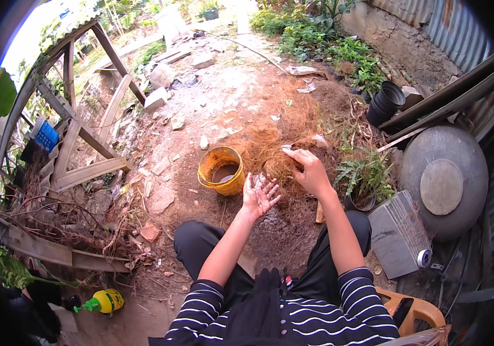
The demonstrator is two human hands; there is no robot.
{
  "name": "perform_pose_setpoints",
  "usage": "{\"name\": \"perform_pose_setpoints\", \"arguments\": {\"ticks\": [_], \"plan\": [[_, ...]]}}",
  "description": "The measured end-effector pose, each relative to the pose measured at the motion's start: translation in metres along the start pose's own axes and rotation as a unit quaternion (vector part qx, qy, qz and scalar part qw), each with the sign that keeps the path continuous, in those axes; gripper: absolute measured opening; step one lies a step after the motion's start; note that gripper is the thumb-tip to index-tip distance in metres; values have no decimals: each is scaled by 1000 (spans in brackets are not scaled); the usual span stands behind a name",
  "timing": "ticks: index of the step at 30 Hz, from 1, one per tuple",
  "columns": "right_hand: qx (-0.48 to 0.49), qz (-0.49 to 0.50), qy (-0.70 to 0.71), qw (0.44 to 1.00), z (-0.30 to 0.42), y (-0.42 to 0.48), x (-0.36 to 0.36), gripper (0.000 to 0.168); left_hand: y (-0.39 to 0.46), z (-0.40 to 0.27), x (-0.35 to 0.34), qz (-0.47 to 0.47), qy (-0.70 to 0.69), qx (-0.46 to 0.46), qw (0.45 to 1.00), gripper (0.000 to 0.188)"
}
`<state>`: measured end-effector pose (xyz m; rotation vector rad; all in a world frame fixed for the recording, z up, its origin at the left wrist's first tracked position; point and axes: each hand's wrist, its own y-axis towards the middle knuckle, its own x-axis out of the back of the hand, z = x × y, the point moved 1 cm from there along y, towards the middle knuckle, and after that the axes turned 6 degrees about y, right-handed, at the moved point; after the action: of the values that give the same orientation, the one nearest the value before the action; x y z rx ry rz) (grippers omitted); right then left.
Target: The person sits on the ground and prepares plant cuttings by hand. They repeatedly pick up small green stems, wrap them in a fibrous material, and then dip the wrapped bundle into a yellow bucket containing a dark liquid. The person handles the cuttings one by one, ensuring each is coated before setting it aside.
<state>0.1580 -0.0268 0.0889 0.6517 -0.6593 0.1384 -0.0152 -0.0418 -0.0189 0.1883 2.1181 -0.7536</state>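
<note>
My left hand (261, 195) is palm up with its fingers spread. Wet, pale residue coats the palm and fingertips, and nothing lies in it. Just beyond it stands a yellow plastic bucket (220, 190) with stained walls and murky liquid inside. My right hand (309, 168) is bent beside a rounded clump of brown coir-like fibre (279, 168), thumb and fingers close to its edge. Whether they grip the clump or only hover over it cannot be told. A small whitish patch shows at the right fingertips. More loose fibre (292, 112) spreads over the ground behind.
Right of me are a potted fern (366, 177), a large grey round vessel (441, 181), a grey tile (396, 242) and stacked black pots (384, 104). At left, a wooden frame (87, 134) leans near rubble. A yellow spray bottle (106, 301) lies at lower left.
</note>
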Motion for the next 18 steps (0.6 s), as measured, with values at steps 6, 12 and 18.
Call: {"name": "perform_pose_setpoints", "arguments": {"ticks": [6, 12, 18], "plan": [[65, 134, -50, 988, 23, -17, -31, 60, 2, 9, 0, 180, -58, -48, 981, 62], [11, 160, -30, 987, 18, -12, -3, 77, -15, -1, -13, 218, -120, -72, 966, 61], [20, -50, 52, 997, 18, -11, 2, 34, -6, -3, -18, 169, -91, -90, 977, 62]]}}
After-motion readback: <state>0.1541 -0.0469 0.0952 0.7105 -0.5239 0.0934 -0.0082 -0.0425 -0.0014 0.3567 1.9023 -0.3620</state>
